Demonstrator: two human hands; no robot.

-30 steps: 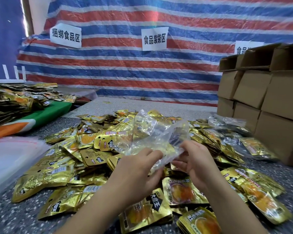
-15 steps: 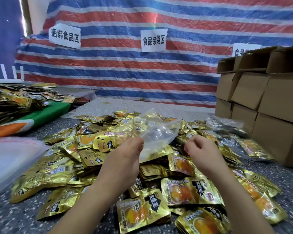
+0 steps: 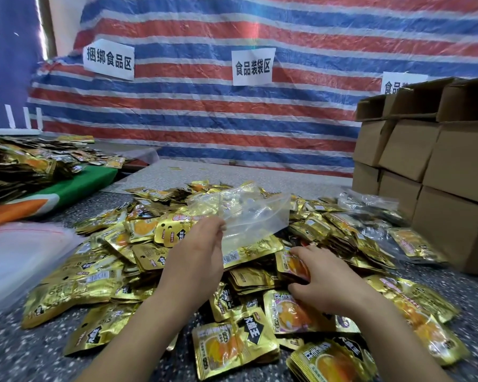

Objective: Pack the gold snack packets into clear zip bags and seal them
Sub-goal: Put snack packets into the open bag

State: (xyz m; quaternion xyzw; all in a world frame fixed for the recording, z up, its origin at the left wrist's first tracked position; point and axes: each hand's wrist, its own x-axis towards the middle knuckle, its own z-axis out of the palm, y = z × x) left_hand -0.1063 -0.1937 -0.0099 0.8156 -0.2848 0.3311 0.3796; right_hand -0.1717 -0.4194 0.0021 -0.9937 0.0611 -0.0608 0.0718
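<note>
- At the far left of the frame, a stack of clear empty bags (image 3: 17, 260) waits on the table (image 3: 17, 351).
- Left of centre, the left hand (image 3: 195, 260) pinches one corner of a clear zip bag (image 3: 249, 216); it looks empty.
- Across the middle, the pile of gold packets (image 3: 149, 244) is large and loose, so most packing remains.
- Right of centre, the right hand (image 3: 329, 282) closes its fingers on a gold packet (image 3: 293, 264).
- At the right edge, some filled bags (image 3: 370, 205) lie beside cardboard boxes (image 3: 439, 166).

the left hand (image 3: 196, 255) covers the near corner of the clear zip bag (image 3: 249, 216), so its fingertips there can't be seen. the right hand (image 3: 329, 282) hides part of a gold packet (image 3: 290, 264). the third wall sign (image 3: 398, 84) is cut off by cardboard boxes (image 3: 436, 150). a blurred stack of clear bags (image 3: 20, 257) runs off the left edge.
</note>
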